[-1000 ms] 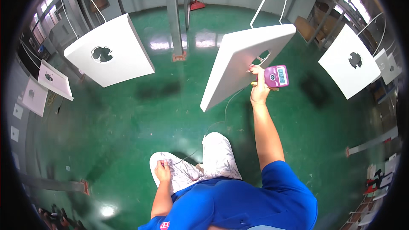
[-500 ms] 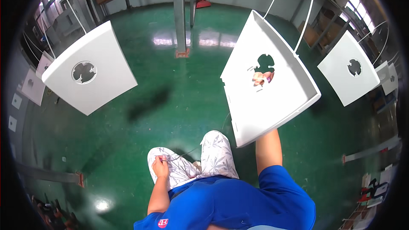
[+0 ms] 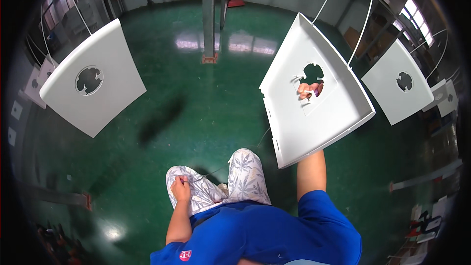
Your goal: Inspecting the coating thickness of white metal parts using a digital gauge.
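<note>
A white panel with raised edges [image 3: 289, 132] hangs tilted at the front right, its hollow inner side toward me. My right hand [image 3: 308, 91] is behind it; the curled fingers show through its round notched cutout. A bit of purple shows at those fingers, too small to name; the rest of the hand is hidden. Low at the left, my left hand [image 3: 180, 188] rests by my left thigh, its fingers closed on a thin dark cord [image 3: 208, 173]. This cord runs rightward over my knees toward the panel's lower edge.
White cords [image 3: 364, 22] suspend the panel from above. Similar white panels hang at the left [image 3: 95, 108] and the right [image 3: 400, 95], with several more beyond. A grey post [image 3: 208, 19] stands on the green floor ahead. A red dustpan [image 3: 236, 2] lies by the wall.
The front panel has shifted slightly right and turned a little, with my right hand still behind it. Panels at both sides appear farther left. My left hand stays closed near my thigh.
</note>
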A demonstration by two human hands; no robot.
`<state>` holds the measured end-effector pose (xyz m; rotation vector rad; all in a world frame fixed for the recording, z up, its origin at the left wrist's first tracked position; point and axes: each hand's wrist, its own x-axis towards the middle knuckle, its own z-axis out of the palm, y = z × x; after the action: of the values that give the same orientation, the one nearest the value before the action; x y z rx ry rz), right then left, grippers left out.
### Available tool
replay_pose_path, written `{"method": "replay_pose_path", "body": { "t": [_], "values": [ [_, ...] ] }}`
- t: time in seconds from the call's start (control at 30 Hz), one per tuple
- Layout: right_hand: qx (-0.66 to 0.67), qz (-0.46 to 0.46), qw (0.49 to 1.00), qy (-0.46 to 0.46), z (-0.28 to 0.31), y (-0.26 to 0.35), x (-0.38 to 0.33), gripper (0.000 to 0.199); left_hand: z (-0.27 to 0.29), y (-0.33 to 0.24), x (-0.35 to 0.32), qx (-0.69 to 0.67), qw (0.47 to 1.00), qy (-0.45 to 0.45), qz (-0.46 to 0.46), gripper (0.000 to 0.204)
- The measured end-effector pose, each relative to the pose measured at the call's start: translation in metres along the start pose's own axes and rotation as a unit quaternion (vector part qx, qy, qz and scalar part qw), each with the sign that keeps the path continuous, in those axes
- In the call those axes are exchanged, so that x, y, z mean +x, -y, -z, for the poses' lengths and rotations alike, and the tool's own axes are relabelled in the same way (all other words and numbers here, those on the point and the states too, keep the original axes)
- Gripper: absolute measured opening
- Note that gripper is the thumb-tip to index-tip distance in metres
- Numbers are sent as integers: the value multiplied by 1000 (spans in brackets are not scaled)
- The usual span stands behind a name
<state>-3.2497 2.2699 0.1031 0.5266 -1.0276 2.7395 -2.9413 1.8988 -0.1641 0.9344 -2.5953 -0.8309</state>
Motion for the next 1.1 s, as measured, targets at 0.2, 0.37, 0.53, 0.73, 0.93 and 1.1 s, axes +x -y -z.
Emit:
{"method": "replay_pose_path", "body": {
  "t": [0.2,0.37,0.53,0.73,0.93,1.1],
  "values": [
    [7,-13,1000,-1,-4,6,-7,28,5,-1,-9,2,1000,-7,3,24],
    [17,-24,1000,-3,-6,14,-16,29,10,-15,-18,-6,1000,-9,0,24],
    [29,-34,999,-6,-3,24,-16,30,11,-34,-27,-9,1000,-6,-1,25],
    [56,-67,996,1,-20,10,-3,31,23,-30,-37,11,1000,-23,15,26],
    [-96,-6,994,-45,-43,-9,11,34,38,-41,-29,-9,999,-32,12,26],
    [-465,70,877,101,-81,-11,-5,35,40,-39,-43,-15,999,-42,-17,29]
  ]
}}
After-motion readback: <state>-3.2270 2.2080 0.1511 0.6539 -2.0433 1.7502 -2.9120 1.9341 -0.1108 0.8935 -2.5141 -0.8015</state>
